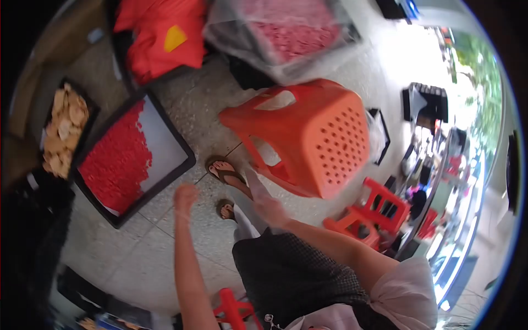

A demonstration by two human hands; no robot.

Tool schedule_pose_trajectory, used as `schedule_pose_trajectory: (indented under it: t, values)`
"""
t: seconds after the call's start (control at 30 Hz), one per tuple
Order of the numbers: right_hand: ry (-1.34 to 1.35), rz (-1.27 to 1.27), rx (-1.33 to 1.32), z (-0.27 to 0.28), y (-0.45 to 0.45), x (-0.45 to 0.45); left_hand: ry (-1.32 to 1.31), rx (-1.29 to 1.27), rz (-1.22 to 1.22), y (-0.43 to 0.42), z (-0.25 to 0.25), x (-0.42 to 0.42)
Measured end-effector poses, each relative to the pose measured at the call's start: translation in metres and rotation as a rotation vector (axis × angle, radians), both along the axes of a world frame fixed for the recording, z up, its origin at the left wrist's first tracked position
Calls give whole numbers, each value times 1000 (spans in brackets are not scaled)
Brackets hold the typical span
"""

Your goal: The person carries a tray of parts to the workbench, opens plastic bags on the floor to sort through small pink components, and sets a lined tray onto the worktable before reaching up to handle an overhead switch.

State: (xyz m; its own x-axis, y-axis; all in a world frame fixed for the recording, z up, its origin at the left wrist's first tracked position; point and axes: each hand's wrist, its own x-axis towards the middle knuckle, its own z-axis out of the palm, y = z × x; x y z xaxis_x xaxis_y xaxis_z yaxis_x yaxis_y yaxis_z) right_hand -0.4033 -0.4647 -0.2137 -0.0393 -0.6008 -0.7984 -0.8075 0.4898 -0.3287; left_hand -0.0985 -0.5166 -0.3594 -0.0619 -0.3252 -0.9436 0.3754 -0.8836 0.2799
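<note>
**Small, rough red pieces (118, 159) partly cover a black-rimmed rectangular tray (157, 192)**

Coverage is incomplete: the pieces form an uneven, crumbly layer on the tray's left side, while smooth, pale lining shows on the right. The left hand (186, 197) is just beside the tray. The right hand (269, 210) is near the lower side of an orange plastic stool (340, 146), which has a perforated seat and cut-out sides; contact is unconfirmed. Both hands are blurred, so neither grip can be determined. The speckled floor (115, 253) shows hard tile with straight joints.
</note>
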Motion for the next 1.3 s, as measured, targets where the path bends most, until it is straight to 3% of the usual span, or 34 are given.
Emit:
schedule_pose_trajectory:
  t: [0.07, 0.1, 0.13, 0.2, 0.27, 0.33, 0.43, 0.57, 0.67, 0.8, 0.97, 1.03, 1.1, 1.17, 1.23, 1.3]
  values:
    - [-81, -17, 1, 11, 79, -57, -108, 70, -325, -6, 32, -45]
    - [133, 651, 65, -3, 122, -76, -129, 14, -500, -3, 45, -63]
    - [100, 452, 124, 16, 141, -99, -145, -39, -665, 8, 55, -81]
    - [104, -360, 191, 60, 184, -121, 55, -2, -584, 23, 76, -104]
    - [138, -664, 513, 89, 221, -138, 194, 124, -706, 8, 122, -146]
    - [180, -525, 555, 101, 266, -152, 164, 55, -703, -15, 182, -200]
    - [227, -390, 438, 130, 290, -140, 99, 9, -570, -41, 199, -251]
    - [202, -697, 386, 163, 302, -147, -60, 50, -534, -65, 196, -298]
    - [153, -966, 269, 134, 342, -154, -124, -55, -544, -70, 162, -300]
    - [272, -749, 357, 135, 351, -182, -278, -116, -284, -66, 148, -295]
    - [101, -621, 533, 109, 325, -259, -215, -177, -294, -62, 160, -268]
    - [60, -493, 365, 69, 318, -290, -222, -133, -277, -59, 172, -246]
    - [-114, -820, 375, 70, 266, -339, -316, -82, -285, -50, 181, -215]
    - [-175, -1337, 240, 76, 248, -370, -303, -13, -288, -24, 200, -162]
    - [-165, -1430, 209, 79, 230, -406, -346, 72, -331, -21, 227, -127]
    - [-155, -1473, 236, 72, 230, -427, -466, 97, -192, -18, 270, -115]
